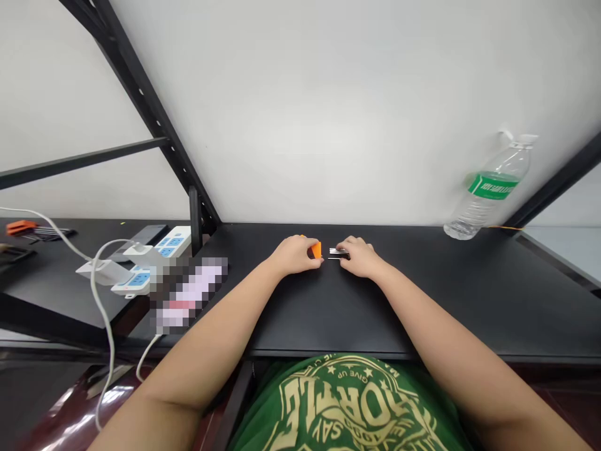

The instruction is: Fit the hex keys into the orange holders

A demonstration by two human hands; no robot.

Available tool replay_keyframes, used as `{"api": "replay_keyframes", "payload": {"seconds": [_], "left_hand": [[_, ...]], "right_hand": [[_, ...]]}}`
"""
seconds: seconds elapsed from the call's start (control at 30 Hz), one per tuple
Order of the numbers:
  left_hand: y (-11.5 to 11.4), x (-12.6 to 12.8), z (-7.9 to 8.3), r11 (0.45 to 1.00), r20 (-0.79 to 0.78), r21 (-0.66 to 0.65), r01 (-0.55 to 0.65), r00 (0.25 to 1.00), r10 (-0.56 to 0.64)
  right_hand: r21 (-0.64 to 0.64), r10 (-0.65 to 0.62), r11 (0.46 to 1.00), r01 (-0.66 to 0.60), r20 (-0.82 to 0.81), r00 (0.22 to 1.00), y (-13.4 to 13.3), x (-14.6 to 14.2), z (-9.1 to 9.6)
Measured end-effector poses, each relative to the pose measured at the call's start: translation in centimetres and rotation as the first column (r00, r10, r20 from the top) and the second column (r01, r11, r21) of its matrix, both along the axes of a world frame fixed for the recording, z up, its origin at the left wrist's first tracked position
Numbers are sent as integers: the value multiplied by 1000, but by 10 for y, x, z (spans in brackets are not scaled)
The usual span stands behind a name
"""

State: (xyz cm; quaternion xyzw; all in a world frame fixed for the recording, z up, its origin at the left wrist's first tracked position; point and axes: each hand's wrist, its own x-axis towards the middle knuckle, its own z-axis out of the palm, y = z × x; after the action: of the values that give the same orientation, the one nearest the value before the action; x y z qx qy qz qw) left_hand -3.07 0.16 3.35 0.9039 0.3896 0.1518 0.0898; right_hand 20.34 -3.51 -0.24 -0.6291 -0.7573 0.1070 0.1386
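Over the middle of the black table point(328, 313), my left hand point(295, 255) is closed around a small orange plastic holder point(317, 250). Part of the holder is hidden behind my fingers and thumb. Just to its right, my right hand point(359, 257) pinches a bundle of thin metal rods point(335, 251). Their bright tips point left at the orange holder, with a small gap between. One rod lies slightly lower than the rest, and their other ends are covered by my fingers, so their exact kind cannot be made out.
A clear water bottle point(491, 188) with a green label stands at the back right by the wall. On the left are a blurred phone point(192, 291), a power strip point(176, 241) with white chargers and cables, and a black metal frame point(154, 119). Another orange piece point(21, 227) lies far left.
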Motion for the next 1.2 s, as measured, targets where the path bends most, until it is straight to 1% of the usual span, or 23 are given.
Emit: {"api": "replay_keyframes", "payload": {"seconds": [0.07, 0.17, 0.23, 0.27, 0.3, 0.37, 0.43, 0.47, 0.5, 0.57, 0.73, 0.83, 0.9, 0.93, 1.0, 1.07, 1.13, 1.2], "left_hand": [[0, 1, 0, 999, 12, 25, -20, 1000, 20], [1, 1, -1, 998, 15, 53, -37, 999, 36], [1, 2, -1, 997, 14, 64, -31, 999, 31], [0, 2, -1, 997, 15, 67, -23, 1000, 22], [-1, 2, -1, 998, 16, 69, -11, 1000, 10], [-3, 3, 0, 997, 19, 71, 21, 1000, -23], [-5, 4, 1, 996, 25, 70, 47, 998, -49], [-6, 4, 1, 996, 29, 66, 55, 998, -57], [-6, 4, 1, 996, 33, 59, 60, 998, -62], [-7, 5, 2, 997, 40, 38, 68, 997, -69], [-8, 5, 4, 997, 34, 4, 80, 996, -80], [-8, 4, 5, 997, 16, -11, 80, 997, -80], [-7, 4, 5, 997, -13, -14, 72, 997, -72], [-6, 3, 5, 998, -34, -13, 64, 997, -65], [-4, 2, 4, 999, -76, -7, 46, 996, -47], [-3, 0, 4, 1000, -108, 4, 29, 994, -29], [-1, -1, 3, 1000, -129, 19, 12, 992, -10], [1, -3, 3, 1000, -134, 29, -2, 991, 6]], "right_hand": [[13, 15, 1000, -15, -4, 1000, 3, -2, -4], [47, -1, 999, 4, -49, 999, 4, -2, -5], [101, 17, 995, -2, -146, 989, 3, -3, -3], [134, 46, 991, -16, -227, 973, 1, -3, -2], [159, 90, 987, -40, -324, 942, -1, -5, -1], [164, 180, 980, -109, -522, 834, -4, -10, 1], [127, 215, 976, -176, -661, 719, -7, -16, 1], [103, 213, 975, -198, -702, 680, -8, -18, 0], [84, 203, 974, -209, -727, 656, -8, -20, -2], [52, 173, 977, -206, -753, 634, -8, -23, -4], [-8, 122, 978, -206, -781, 612, -5, -20, -6], [-39, 93, 977, -209, -806, 585, -5, -19, -4], [-65, 59, 980, -186, -803, 593, -6, -19, -2], [-82, 34, 984, -159, -788, 615, -6, -19, 0], [-120, -23, 989, -92, -721, 693, -8, -18, 4], [-132, -61, 991, -26, -615, 786, -9, -16, 8], [-104, -66, 994, 15, -506, 860, -10, -14, 10], [-75, -63, 997, 36, -414, 908, -11, -12, 12]]}}
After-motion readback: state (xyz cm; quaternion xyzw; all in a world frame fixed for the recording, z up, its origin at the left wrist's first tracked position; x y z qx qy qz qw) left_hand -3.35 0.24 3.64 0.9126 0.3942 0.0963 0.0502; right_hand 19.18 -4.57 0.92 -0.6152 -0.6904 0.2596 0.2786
